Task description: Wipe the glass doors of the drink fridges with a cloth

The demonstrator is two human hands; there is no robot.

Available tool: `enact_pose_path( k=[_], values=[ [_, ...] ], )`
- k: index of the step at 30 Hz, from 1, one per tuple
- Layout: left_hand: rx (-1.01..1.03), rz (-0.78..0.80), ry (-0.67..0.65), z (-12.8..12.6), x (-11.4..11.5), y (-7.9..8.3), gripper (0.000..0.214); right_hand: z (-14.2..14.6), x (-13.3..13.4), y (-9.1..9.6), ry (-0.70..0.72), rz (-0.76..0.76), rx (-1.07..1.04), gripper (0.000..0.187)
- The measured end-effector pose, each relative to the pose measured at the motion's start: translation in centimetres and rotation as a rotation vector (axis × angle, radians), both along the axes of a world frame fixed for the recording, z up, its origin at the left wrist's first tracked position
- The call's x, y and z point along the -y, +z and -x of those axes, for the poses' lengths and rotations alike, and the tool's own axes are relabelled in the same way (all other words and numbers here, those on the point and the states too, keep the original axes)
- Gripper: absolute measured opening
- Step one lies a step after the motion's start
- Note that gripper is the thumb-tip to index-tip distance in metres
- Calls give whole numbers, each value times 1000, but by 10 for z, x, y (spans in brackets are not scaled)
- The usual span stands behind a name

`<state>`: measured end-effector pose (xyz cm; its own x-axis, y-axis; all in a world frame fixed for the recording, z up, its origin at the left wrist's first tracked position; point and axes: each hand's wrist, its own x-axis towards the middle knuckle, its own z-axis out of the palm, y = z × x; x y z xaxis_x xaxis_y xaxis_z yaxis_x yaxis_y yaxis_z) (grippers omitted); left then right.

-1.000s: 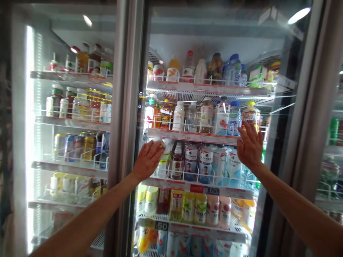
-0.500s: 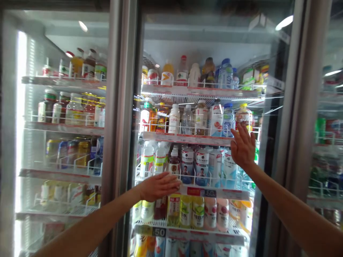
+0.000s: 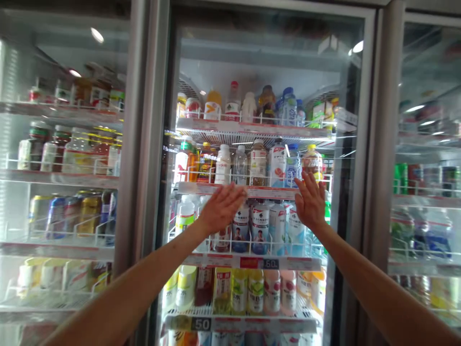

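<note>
Both hands are up at the glass door (image 3: 259, 53), with shelved drinks behind it. The left hand (image 3: 222, 207), seen from the back, is over the middle of the front edge of the second shelf from the top (image 3: 270, 193), fingers extended close together — whether its grip holds anything, I cannot tell. The right hand (image 3: 311, 202) has a wide grip, fingers spread — below the yellow-capped bottle (image 3: 312, 159), near that shelf's right end.
</note>
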<state>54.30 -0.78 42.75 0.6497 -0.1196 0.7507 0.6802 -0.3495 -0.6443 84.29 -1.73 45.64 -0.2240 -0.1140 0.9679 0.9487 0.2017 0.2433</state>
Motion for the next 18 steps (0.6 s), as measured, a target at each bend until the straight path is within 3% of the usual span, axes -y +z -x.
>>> enact_pose_path(
  k=[2,6,7,11,12,13,16,18],
  values=[
    [124,11,-9,-10,-1,1,45,-1,0,0,19,-2,5,47],
    [-436,-24,-97,-25,-1,-11,42,-3,1,0,62,4,23,46],
    [-469,-20,-94,-26,-1,-10,42,-3,2,0,69,11,26,47],
    [61,38,-20,-31,-1,8,46,-3,6,0,84,33,26,49],
    [114,42,-16,-33,-1,9,45,-3,6,0,84,36,25,49],
    [70,36,-27,-35,0,7,44,-3,6,0,83,39,24,50],
    [-366,-4,-87,-40,2,-3,41,-4,6,0,82,54,28,50],
    [-419,0,-88,-41,1,0,42,-5,6,0,91,56,35,51]
  ],
)
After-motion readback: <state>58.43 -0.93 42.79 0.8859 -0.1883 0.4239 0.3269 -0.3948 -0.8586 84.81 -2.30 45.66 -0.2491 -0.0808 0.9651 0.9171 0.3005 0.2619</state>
